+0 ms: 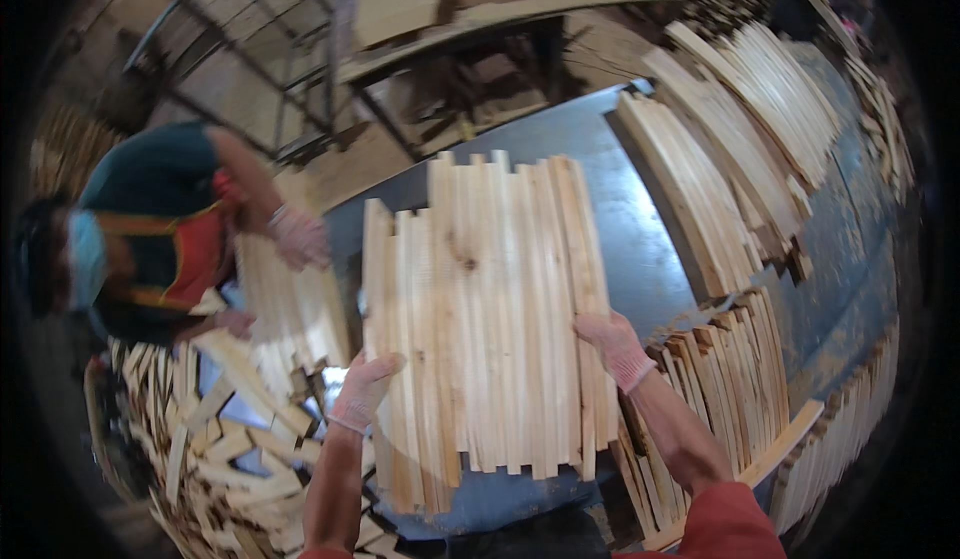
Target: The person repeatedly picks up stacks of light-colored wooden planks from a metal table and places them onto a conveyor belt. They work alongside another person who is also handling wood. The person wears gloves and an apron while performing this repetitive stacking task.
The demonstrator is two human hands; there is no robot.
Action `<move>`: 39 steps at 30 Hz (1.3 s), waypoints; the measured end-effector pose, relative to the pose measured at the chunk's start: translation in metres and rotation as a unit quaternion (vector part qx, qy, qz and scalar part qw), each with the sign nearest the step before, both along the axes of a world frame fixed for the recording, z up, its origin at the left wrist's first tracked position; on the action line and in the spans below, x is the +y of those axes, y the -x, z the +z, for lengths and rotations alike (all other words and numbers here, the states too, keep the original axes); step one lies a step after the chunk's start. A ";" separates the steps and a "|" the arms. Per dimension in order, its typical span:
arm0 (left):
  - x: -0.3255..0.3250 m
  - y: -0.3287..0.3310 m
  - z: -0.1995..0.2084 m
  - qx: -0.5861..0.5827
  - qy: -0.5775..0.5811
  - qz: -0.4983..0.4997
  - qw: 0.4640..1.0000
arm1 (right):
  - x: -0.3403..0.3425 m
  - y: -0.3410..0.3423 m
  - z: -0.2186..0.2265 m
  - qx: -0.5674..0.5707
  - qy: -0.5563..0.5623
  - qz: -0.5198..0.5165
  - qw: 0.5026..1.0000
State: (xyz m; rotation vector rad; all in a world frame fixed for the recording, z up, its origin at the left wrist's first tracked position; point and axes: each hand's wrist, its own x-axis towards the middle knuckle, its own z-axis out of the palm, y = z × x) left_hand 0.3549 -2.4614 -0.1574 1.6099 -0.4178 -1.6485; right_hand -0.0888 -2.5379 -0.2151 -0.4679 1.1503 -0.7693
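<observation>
A row of pale wooden strips (490, 309), laid side by side with uneven ends, is in front of me over the blue metal table. My left hand (368, 389), in a pinkish-white glove, grips its left edge with the thumb on top. The gloved right hand (608, 344) clasps the opposite edge. Together both hands squeeze the strips from the sides; the fingers underneath are hidden. A dark knot marks one strip near the middle. Several strips at the left and right reach lower or higher than those between.
More strips lie stacked on the blue table (640, 199): a long stack (690, 194) at the far right and a standing row (725, 369) nearer. Loose offcuts (230, 449) pile up at lower left. A masked co-worker (170, 239) handles other strips (290, 304) on the left. Behind stands a wooden bench (510, 9).
</observation>
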 end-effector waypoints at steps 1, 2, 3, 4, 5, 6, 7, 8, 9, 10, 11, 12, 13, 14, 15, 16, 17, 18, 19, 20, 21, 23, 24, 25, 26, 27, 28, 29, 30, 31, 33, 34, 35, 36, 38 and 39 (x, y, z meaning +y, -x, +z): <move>0.016 0.002 0.015 -0.009 -0.010 0.000 1.000 | 0.014 -0.004 0.017 0.002 -0.014 -0.002 1.000; 0.036 0.004 0.029 -0.016 -0.019 -0.001 1.000 | 0.029 -0.008 0.040 0.005 -0.026 -0.005 1.000; 0.057 0.007 0.042 0.021 -0.013 0.023 0.999 | 0.043 -0.009 0.048 -0.006 -0.037 0.006 0.999; 0.077 0.009 0.053 0.063 -0.004 0.043 0.997 | 0.059 -0.006 0.055 -0.013 -0.047 0.014 0.999; 0.101 0.009 0.055 0.058 -0.011 0.056 0.997 | 0.073 -0.001 0.060 -0.018 -0.055 0.024 0.998; 0.123 0.012 0.061 0.067 0.014 0.065 0.996 | 0.090 0.005 0.050 0.007 -0.045 0.018 0.999; 0.141 0.016 0.063 0.083 0.037 0.072 0.993 | 0.105 0.010 0.028 0.038 -0.037 0.010 0.999; 0.162 0.017 0.067 0.095 0.057 0.082 0.990 | 0.119 0.012 0.019 0.067 -0.030 0.004 0.997; 0.187 0.013 0.066 0.064 0.038 0.095 0.993 | 0.132 0.013 0.023 0.049 -0.022 0.009 0.999; 0.207 0.013 0.073 0.082 0.031 0.101 0.991 | 0.142 0.013 0.031 0.029 -0.013 0.013 0.999; 0.227 0.011 0.080 0.101 0.023 0.106 0.989 | 0.153 0.007 0.043 0.009 -0.006 0.016 1.000; 0.250 0.009 0.087 0.120 0.015 0.111 0.986 | 0.162 -0.001 0.053 0.028 -0.004 0.027 0.999; 0.275 0.014 0.092 0.116 0.041 0.130 0.984 | 0.173 -0.006 0.066 0.044 0.002 0.038 0.998; 0.300 0.015 0.097 0.118 0.061 0.148 0.980 | 0.185 -0.015 0.084 0.066 0.006 0.049 0.997; 0.326 0.015 0.103 0.119 0.082 0.167 0.975 | 0.198 -0.028 0.101 0.063 0.017 0.069 0.995; 0.354 0.016 0.111 0.116 0.104 0.187 0.970 | 0.210 -0.041 0.121 0.044 0.041 0.103 0.993; 0.389 0.013 0.108 0.129 0.121 0.210 0.962 | 0.226 -0.055 0.139 0.023 0.060 0.142 0.988; 0.428 0.010 0.106 0.121 0.124 0.236 0.956 | 0.245 -0.073 0.155 0.001 0.077 0.181 0.980; 0.461 0.010 0.107 0.116 0.129 0.257 0.951 | 0.264 -0.091 0.169 -0.019 0.089 0.181 0.979; 0.498 0.018 0.110 0.108 0.138 0.284 0.943 | 0.278 -0.099 0.166 -0.025 0.104 0.228 0.968; 0.530 0.022 0.126 0.091 0.136 0.303 0.939 | 0.290 -0.105 0.161 -0.024 0.120 0.266 0.956; 0.605 0.036 0.143 0.057 0.170 0.358 0.916 | 0.319 -0.130 0.154 -0.049 0.130 0.331 0.933; 0.649 0.044 0.152 0.039 0.184 0.387 0.903 | 0.340 -0.145 0.151 -0.072 0.121 0.351 0.926; 0.685 0.055 0.161 0.029 0.187 0.408 0.893 | 0.359 -0.160 0.153 -0.090 0.116 0.370 0.917; 0.730 0.065 0.161 0.000 0.193 0.436 0.879 | 0.394 -0.178 0.170 -0.101 0.118 0.407 0.900; 0.778 0.082 0.153 -0.026 0.193 0.468 0.862 | 0.437 -0.192 0.198 -0.108 0.115 0.445 0.882; 0.823 0.093 0.145 -0.055 0.194 0.495 0.846 | 0.475 -0.208 0.215 -0.119 0.114 0.479 0.862; 0.863 0.104 0.141 -0.102 0.186 0.483 0.849 | 0.506 -0.219 0.222 -0.125 0.131 0.505 0.844; 0.908 0.115 0.137 -0.151 0.178 0.472 0.850 | 0.535 -0.232 0.224 -0.132 0.148 0.529 0.825; 0.940 0.126 0.145 -0.107 0.190 0.508 0.833 | 0.563 -0.242 0.227 -0.135 0.164 0.553 0.805; 1.020 0.160 0.139 -0.085 0.194 0.575 0.790 | 0.637 -0.263 0.241 -0.158 0.150 0.616 0.757; 1.050 0.185 0.152 -0.080 0.224 0.612 0.755 | 0.668 -0.270 0.257 -0.158 0.136 0.645 0.736; 1.079 0.204 0.163 -0.087 0.262 0.638 0.719 | 0.702 -0.279 0.260 -0.168 0.130 0.664 0.717; 1.106 0.222 0.174 -0.095 0.300 0.661 0.681 | 0.736 -0.291 0.256 -0.176 0.123 0.683 0.698; 1.163 0.273 0.200 -0.113 0.208 0.715 0.658 | 0.803 -0.312 0.244 -0.191 0.098 0.722 0.658; 1.187 0.297 0.196 -0.125 0.192 0.744 0.628 | 0.834 -0.320 0.247 -0.152 0.121 0.752 0.630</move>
